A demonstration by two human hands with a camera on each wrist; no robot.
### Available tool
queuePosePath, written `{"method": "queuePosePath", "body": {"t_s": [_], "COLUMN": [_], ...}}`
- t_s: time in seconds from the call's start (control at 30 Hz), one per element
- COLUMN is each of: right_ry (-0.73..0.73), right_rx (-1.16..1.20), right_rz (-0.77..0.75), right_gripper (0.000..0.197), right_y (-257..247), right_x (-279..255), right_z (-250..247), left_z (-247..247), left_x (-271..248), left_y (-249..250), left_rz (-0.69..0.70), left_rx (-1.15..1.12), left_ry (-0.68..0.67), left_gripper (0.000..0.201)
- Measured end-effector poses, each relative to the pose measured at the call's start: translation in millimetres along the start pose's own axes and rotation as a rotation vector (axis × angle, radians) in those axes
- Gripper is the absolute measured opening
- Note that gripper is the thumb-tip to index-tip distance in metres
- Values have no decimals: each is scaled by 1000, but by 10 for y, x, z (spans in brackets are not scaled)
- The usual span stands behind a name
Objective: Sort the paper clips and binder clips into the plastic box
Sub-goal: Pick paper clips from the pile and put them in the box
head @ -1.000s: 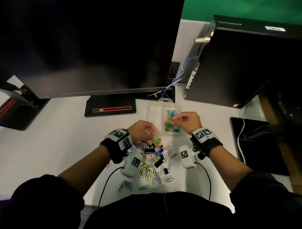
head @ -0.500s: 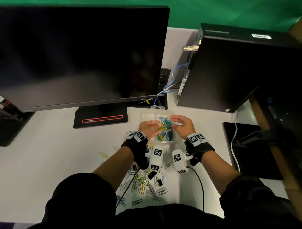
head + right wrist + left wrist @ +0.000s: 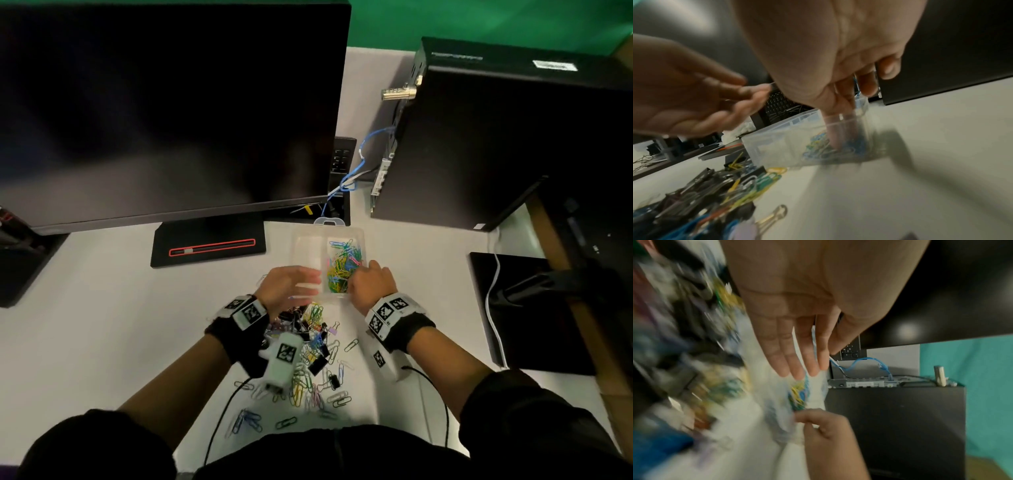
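A clear plastic box (image 3: 310, 236) stands in front of the monitor; its right compartment holds coloured paper clips (image 3: 342, 267), its left one looks bare. My left hand (image 3: 298, 284) hovers blurred at the box's near left side, and in the left wrist view its fingers (image 3: 797, 353) are straight and hold nothing. My right hand (image 3: 370, 277) is at the box's near right corner. There its fingers (image 3: 836, 133) reach inside the clear wall (image 3: 777, 142) among the clips and grip it. A mixed pile of paper clips (image 3: 310, 346) and black binder clips (image 3: 317, 365) lies between my wrists.
A large dark monitor (image 3: 171, 102) with its stand base (image 3: 209, 246) is behind the box. A black computer tower (image 3: 496, 137) with a blue cable (image 3: 363, 161) stands at the back right. A black pad (image 3: 534, 308) lies to the right. Loose clips (image 3: 246, 419) are scattered near my body.
My left hand has left the space over the right compartment, drawn back to the box's near left side and opened. My right hand has dropped onto the box's near right corner.
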State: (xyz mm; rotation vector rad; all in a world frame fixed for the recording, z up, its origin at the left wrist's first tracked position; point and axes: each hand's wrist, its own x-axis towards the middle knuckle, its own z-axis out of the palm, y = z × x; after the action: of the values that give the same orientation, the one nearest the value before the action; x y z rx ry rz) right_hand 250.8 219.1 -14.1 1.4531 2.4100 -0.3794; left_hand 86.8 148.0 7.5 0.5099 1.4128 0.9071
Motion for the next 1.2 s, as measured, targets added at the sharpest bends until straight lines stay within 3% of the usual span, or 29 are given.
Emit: {"method": "queuePosePath", "body": {"t_s": [0.17,0.27,0.4,0.47,0.53,0.7,0.8,1.03,1.2], "right_ry": [28,20,75,162,196,59,31,-12,0], "right_rx": [8,57,107,210,307,331,281,112,16], "right_rz": [-20,-15,-38,-106,-212,-440,-506,-545,-517], "right_gripper": [28,40,46,44,35,17,13,36,28], "right_y": [-33,-31,-93,-152,-208,-386,-555,-977,-1058], "right_x": [156,185,103,-20,-185,-565,-607,-563,-541], "right_z": [-32,-30,-20,-12,15,188,315,407,418], "left_z": [-525,-761,-903,-891,-876,-937,-1010,-895,-752], "left_x": [-275,-394,-468,-515,-556,-655,-696,-664,-555], "left_y": [-244,-376,-568,-644,-717,-824,-854,-948,-1006], "left_rz": [54,116,159,163,175,310,312,302,295], "left_rx": [347,525,873,1042,1143,1111,1037,1044,1024], "left_ry": [58,87,-11,-82,-109,43,137,163,193], "left_gripper": [13,11,16,11,19,29,29,28,28]}}
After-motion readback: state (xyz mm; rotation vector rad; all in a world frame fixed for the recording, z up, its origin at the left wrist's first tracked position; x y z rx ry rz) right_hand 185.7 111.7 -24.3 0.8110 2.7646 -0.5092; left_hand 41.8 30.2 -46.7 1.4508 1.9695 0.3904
